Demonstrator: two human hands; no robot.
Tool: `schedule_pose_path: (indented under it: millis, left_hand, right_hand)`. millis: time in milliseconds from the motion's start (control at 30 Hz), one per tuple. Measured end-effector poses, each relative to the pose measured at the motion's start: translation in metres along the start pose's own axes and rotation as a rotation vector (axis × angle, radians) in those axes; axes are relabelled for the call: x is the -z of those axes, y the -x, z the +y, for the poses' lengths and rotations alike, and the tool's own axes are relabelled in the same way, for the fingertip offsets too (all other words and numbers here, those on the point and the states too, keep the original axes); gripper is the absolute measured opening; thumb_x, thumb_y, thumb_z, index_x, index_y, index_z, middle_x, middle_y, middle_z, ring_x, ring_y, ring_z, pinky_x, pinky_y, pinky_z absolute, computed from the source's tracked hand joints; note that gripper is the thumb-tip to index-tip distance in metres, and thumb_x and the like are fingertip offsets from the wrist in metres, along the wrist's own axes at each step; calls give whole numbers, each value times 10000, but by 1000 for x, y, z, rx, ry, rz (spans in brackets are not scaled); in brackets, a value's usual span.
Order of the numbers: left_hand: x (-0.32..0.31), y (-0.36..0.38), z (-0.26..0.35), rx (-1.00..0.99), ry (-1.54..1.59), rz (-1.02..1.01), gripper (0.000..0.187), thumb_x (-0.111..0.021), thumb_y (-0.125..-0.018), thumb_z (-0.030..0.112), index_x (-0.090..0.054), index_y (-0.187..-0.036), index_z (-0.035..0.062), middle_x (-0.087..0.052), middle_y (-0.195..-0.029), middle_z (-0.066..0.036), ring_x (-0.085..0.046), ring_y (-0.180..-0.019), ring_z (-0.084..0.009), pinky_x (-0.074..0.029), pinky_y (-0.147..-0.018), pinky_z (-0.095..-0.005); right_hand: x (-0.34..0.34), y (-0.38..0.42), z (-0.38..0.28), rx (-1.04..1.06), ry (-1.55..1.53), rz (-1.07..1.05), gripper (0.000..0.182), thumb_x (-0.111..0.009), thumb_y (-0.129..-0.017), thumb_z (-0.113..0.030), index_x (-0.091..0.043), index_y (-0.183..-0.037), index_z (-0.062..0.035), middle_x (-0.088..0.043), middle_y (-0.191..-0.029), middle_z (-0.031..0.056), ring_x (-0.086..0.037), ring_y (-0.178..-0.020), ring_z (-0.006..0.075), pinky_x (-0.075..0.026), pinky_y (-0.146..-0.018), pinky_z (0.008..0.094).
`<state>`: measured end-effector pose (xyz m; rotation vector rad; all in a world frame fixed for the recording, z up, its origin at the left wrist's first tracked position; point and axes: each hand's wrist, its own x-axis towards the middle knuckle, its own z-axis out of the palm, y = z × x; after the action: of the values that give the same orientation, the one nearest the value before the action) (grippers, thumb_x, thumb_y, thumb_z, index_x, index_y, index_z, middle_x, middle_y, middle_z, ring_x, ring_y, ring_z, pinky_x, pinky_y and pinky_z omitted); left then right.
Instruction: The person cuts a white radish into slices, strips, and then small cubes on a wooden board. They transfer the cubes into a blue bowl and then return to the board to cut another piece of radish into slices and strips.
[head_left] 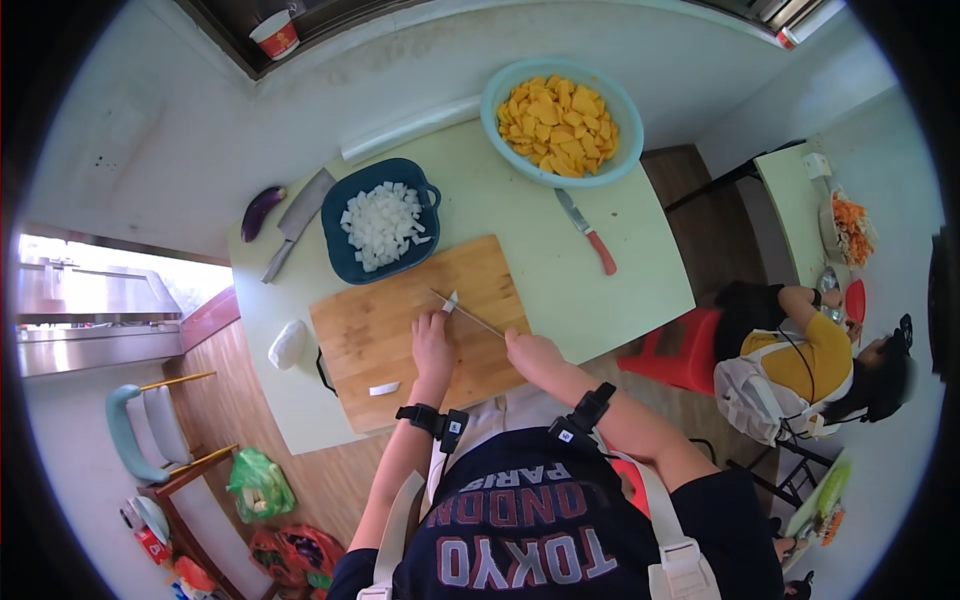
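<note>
My right hand (pixel 531 355) is closed round the handle of a knife (pixel 470 316), whose blade slants up and left over the wooden cutting board (pixel 410 370). At the blade, my left hand (pixel 433 346) pinches a small white vegetable piece (pixel 450 302) with its fingertips. Another white strip (pixel 384 388) lies on the board, lower left of that hand. Just beyond the board stands a dark blue basin (pixel 345 255) with white diced pieces (pixel 384 226) in it.
On the table (pixel 590 310) are a cleaver (pixel 303 214), an eggplant (pixel 263 213), a red-handled knife (pixel 590 235), a white lump (pixel 288 345) and a light blue basin (pixel 488 110) of orange slices (pixel 560 125). A person in yellow (pixel 795 375) sits to the right near a red stool (pixel 680 352).
</note>
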<state>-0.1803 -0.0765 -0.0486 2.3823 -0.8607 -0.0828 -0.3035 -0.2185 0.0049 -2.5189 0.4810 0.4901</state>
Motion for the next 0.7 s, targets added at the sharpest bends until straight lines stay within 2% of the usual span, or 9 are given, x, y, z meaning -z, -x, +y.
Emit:
schedule_pose_path:
  millis: [133,200,500,700]
  left_hand:
    - [7,-1,-5,-66,-21,-3,273,-503,-710,-64,-575,-942,61,-560,-968,-110,-499,-902,-329,-433,-786,-397]
    - [8,1,-7,-7,73,-56,253,-511,-720,-53,-579,-940,52,-569,-967,-115,-504,-922,-335,-436,-784,-403]
    - [6,-2,1,31,-17,-110,197,-520,-807,54,-561,-998,36,-535,-1015,-147,-488,-958,-343,-437,-793,-411]
    - [8,-4,4,45,15,-100,189,-528,-801,53,-559,-986,31,-541,-1004,-141,-491,-945,-336,-442,-791,-403]
  right_hand:
    - [3,-10,17,87,-33,56,142,-469,-809,-89,-482,-920,-1,-608,-657,174,-624,-631,326,-476,-520,444]
    - [5,-2,15,143,10,127,158,-509,-782,-103,-467,-913,-24,-601,-639,159,-612,-571,323,-472,-472,434]
    - [1,23,-16,102,77,130,164,-492,-774,-62,-455,-919,2,-609,-631,142,-624,-563,310,-489,-470,411]
    - [1,23,-20,51,38,60,156,-483,-787,-56,-452,-924,12,-612,-643,161,-630,-590,318,-494,-488,420]
